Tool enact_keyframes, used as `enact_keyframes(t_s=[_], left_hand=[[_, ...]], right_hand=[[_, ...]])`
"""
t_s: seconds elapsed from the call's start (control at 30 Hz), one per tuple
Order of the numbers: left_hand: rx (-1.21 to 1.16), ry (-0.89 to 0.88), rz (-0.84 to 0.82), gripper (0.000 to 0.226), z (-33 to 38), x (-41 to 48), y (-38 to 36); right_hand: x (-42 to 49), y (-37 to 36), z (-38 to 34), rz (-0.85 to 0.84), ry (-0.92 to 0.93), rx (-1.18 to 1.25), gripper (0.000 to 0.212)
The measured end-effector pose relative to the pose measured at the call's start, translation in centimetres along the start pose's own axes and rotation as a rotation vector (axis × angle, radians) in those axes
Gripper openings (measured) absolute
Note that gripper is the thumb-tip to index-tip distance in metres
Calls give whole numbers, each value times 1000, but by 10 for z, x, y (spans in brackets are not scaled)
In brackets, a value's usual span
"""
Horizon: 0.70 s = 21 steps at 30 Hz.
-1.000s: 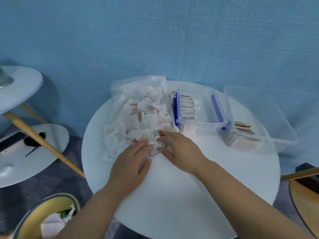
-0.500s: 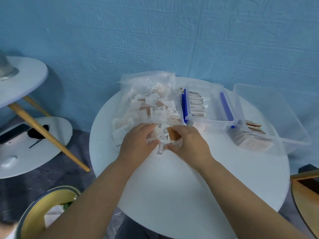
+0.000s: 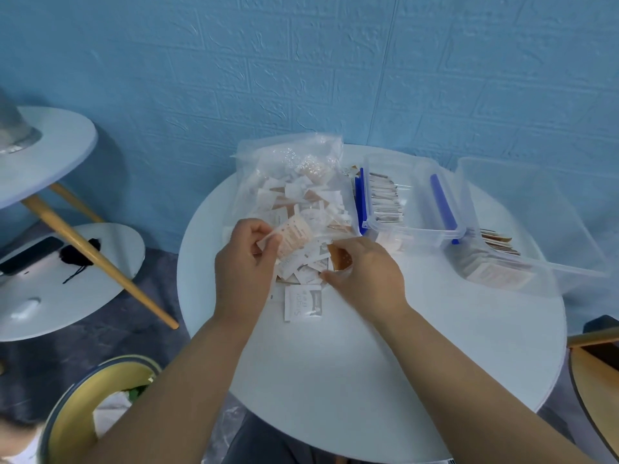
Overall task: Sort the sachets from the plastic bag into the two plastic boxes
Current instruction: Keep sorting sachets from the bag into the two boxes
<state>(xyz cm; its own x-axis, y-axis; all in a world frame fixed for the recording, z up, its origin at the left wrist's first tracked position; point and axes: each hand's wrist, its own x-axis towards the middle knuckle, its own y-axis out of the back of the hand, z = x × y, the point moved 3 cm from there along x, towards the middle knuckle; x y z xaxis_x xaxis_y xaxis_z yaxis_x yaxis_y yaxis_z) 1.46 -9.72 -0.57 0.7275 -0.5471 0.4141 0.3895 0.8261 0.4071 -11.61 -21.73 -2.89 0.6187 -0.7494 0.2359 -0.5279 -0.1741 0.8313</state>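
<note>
Hands (image 3: pixel 246 272) (image 3: pixel 366 283) pinch sachets (image 3: pixel 294 236); R grip partly hidden.

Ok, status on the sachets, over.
Left hand holds pink sachet, right hand pinches brown sachet. Bag well stocked. White sachet loose on table; blue-clip box and clear box unblocked.

Both bare forearms reach forward and converge; left hand (image 3: pixel 244 266) back to camera, thumb and fingers pinching a pale sachet (image 3: pixel 294 236); right hand (image 3: pixel 366 276) knuckles up, fingers curled, gripping an orange sachet (image 3: pixel 340 259).
</note>
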Motion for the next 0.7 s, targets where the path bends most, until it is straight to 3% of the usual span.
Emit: enact_keyframes(t_s=[0.1, 0.17, 0.5, 0.7], left_hand=[[-23, 17, 53, 20, -1, -7, 0], [-35, 15, 57, 15, -2, -10, -1], [-100, 15, 82, 3, 4, -21, -5], [-84, 10, 76, 4, 2, -21, -6]], right_hand=[[1, 6, -4, -37, 2, -39, 25], [0, 9, -4, -68, 13, -68, 20], [-1, 11, -7, -3, 67, -184, 19], [3, 29, 0, 156, 9, 97, 9]])
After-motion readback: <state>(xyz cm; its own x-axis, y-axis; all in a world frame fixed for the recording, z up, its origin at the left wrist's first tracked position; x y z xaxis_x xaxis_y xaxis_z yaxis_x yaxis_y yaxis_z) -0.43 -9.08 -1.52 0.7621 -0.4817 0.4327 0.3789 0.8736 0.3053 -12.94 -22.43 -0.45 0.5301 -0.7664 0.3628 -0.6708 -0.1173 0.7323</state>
